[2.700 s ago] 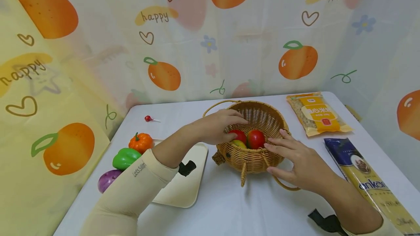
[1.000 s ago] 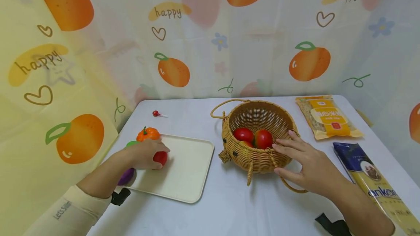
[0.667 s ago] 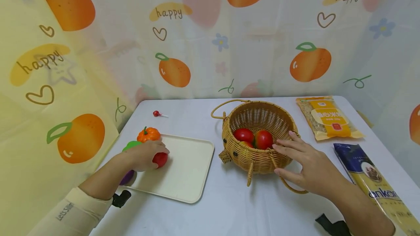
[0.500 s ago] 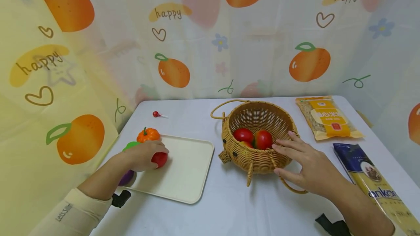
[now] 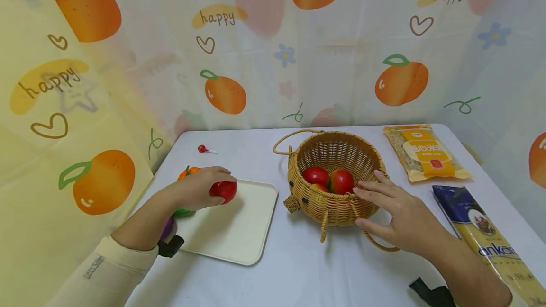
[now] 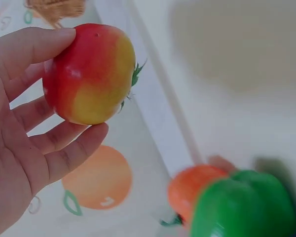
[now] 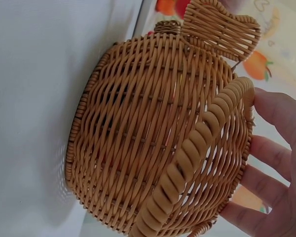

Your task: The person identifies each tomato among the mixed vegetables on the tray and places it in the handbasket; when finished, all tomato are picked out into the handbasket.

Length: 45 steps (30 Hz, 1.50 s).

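Note:
My left hand (image 5: 198, 187) grips a red tomato (image 5: 224, 191) above the left part of a cream tray (image 5: 239, 236). In the left wrist view the tomato (image 6: 91, 74) shows a yellow patch and a green leafy calyx, with thumb and fingers round it. My right hand (image 5: 390, 210) rests its spread, fairly straight fingers on the near right rim of a pig-shaped wicker basket (image 5: 326, 210). Two red fruits (image 5: 342, 181) and a partly hidden yellowish one lie inside. The right wrist view shows the basket's woven side and looped handle (image 7: 187, 158) close to the fingers.
Left of the tray, partly behind my left arm, are an orange pumpkin (image 5: 187, 171), a green bell pepper (image 6: 246, 207) and a purple vegetable (image 5: 168, 228). A red lollipop (image 5: 202, 148) lies behind. A grain bag (image 5: 426, 153) and a long blue-gold packet (image 5: 477, 231) lie right.
My left hand has gone from the basket to the tray's left side, paused there on the tomato, then raised it slightly up and right. The right hand has stayed at the basket rim.

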Motion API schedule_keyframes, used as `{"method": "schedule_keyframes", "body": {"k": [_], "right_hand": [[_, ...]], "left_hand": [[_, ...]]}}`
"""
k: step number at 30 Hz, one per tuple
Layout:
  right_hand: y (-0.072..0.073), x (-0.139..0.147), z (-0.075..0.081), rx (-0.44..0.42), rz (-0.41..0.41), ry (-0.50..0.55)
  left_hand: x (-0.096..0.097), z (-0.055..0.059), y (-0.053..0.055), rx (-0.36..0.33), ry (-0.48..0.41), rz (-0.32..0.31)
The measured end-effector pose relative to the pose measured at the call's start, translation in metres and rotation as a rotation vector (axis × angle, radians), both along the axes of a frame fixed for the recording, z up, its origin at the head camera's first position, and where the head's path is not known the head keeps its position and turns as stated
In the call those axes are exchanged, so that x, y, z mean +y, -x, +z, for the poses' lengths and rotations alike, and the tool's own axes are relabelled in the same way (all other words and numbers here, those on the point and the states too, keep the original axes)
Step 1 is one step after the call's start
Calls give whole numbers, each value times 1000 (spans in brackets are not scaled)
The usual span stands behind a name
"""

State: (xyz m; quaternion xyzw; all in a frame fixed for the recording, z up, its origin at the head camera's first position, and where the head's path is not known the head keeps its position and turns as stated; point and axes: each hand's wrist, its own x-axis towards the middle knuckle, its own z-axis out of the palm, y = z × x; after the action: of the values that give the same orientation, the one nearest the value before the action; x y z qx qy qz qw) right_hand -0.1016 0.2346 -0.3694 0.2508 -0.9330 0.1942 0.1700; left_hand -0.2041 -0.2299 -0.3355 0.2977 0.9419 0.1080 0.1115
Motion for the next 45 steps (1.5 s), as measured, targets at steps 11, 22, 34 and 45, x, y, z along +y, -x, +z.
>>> {"method": "schedule_keyframes", "body": {"k": [11, 22, 34, 45], "right_hand": [[3, 2, 1, -4, 2, 0], [0, -2, -1, -38, -15, 14], [2, -1, -3, 12, 6, 26], [1, -1, -3, -14, -12, 16]], "left_hand": [[46, 27, 12, 83, -56, -98], [89, 55, 17, 105, -118, -154], [146, 77, 24, 176, -154, -279], [205, 54, 35, 93, -50, -323]]}}
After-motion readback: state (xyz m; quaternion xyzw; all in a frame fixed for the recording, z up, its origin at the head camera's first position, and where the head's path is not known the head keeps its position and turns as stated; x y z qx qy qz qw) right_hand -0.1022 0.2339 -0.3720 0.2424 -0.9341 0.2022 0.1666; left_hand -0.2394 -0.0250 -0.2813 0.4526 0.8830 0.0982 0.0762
